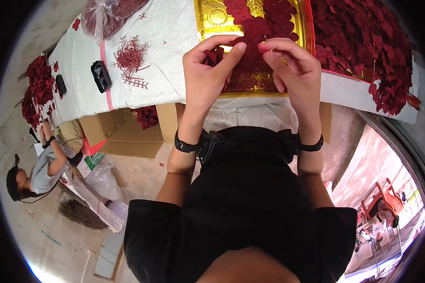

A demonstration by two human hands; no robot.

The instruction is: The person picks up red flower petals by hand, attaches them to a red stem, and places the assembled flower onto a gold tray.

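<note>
Black garment: a dark top [241,207] is seen nearest the lens, filling the lower middle; both forearms rise from it, each banded with a black wrist strap [186,146].
Left hand: the left hand [208,75] is raised over the near edge of the tray, thumb and forefinger closed on a dark red petal piece [215,55].
Right hand: the right hand [293,66] is held just beside the left, fingers curled and pinched on the same run of red pieces; the exact contact point is hidden by the fingers.
Petal piece position: it is held between both hands, above the tray's near rim, touching the heap behind it.
Tray: a gold embossed tray [210,19] is laid on the white table cover [170,52], partly covered with red petals.
Loose petals: a large red pile [363,47] is spread to the right of the tray.
Table, left part: red stem offcuts [130,59], a black tool [100,75] and a clear bag [99,19] are noted, well apart from the hands.
Below table: cardboard boxes [127,134] are seen.
Other person: a seated person [40,172] in grey is observed at far left, beside another red heap [35,89].
</note>
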